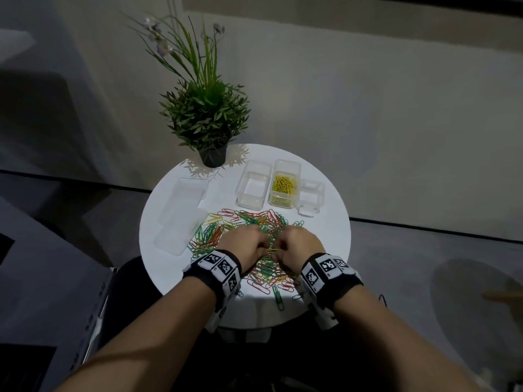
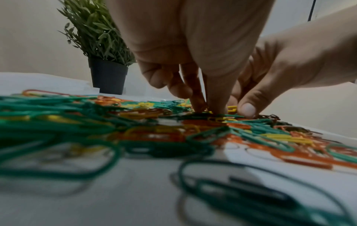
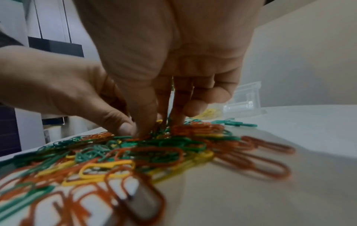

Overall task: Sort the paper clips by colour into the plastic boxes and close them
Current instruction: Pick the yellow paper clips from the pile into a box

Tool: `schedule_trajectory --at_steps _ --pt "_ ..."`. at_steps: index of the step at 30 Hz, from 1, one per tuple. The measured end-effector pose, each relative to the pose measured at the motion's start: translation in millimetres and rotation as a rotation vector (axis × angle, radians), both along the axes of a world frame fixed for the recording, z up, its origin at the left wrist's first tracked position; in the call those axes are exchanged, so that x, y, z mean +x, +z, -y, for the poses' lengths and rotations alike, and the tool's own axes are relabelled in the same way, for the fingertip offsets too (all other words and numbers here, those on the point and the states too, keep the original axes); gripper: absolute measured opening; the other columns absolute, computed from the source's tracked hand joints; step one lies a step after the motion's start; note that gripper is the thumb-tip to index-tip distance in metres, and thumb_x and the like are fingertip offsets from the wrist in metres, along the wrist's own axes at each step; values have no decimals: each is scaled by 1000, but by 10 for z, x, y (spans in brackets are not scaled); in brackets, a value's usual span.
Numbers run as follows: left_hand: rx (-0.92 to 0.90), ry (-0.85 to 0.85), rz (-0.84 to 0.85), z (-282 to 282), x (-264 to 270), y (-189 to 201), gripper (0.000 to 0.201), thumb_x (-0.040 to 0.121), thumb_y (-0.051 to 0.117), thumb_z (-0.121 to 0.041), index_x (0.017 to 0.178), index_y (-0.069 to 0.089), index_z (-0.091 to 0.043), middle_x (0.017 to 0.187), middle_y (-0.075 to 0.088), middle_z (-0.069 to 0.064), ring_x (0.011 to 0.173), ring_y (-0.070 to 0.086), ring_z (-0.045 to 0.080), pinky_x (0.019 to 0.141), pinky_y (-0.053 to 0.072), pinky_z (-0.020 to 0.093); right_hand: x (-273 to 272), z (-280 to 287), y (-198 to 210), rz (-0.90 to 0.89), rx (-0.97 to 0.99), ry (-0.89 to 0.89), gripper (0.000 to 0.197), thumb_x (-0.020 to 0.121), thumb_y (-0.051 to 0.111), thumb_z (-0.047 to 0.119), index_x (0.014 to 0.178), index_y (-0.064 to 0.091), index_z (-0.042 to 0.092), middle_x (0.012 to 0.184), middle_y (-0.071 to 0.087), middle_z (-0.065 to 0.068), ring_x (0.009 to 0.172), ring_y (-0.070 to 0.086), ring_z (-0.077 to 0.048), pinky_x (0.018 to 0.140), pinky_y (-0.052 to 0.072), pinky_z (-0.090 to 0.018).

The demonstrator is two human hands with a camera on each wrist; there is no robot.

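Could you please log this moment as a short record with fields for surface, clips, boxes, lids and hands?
surface: round white table
clips: mixed green, orange and yellow pile
boxes: three open; middle box holds yellow clips, left box and small right box look empty
lids: clear lids lie left of the pile
left hand: fingertips in the pile
right hand: fingertips in the pile
other: potted plant

Head view looked down from above table (image 1: 325,222); 2 wrist views sat low, close, facing far; all shared clip pile (image 1: 249,222).
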State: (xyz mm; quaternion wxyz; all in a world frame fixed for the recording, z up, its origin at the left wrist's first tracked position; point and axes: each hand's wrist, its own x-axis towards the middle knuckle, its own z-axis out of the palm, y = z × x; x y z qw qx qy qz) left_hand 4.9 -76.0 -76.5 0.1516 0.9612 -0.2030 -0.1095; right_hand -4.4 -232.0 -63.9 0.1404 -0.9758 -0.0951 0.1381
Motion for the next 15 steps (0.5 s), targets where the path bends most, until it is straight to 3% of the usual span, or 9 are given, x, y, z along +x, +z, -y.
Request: schedule_trajectory --at_steps 4,7,11,15 --pt "-97 65 -41 -91 16 -9 6 89 60 -27 88 66 -26 87 62 -9 87 60 16 74 49 30 -1 61 14 -13 116 -70 15 84 59 12 84 72 19 91 70 0 89 64 -22 76 53 -30" --pt "-336 235 -160 -225 -3 -60 13 88 59 -16 86 66 -27 81 69 -6 75 66 15 71 53 28 -3 152 -19 -78 401 -285 27 86 56 5 90 73 25 83 72 1 73 67 -20 70 58 -32" --pt "-632 526 -317 -369 -20 -105 21 94 48 -7 89 63 -21 72 66 5 62 62 21 59 54 28 39 229 -55 -86 492 -394 29 88 50 1 80 66 24 89 70 -3 85 62 -20 75 48 -26" --pt "-857 656 -451 -386 -11 -37 20 93 41 3 83 56 -6 64 58 11 48 52 19 46 45 26 61 126 -54 -148 559 -378 26 87 40 -1 79 56 18 78 62 -6 71 55 -23 61 42 -28"
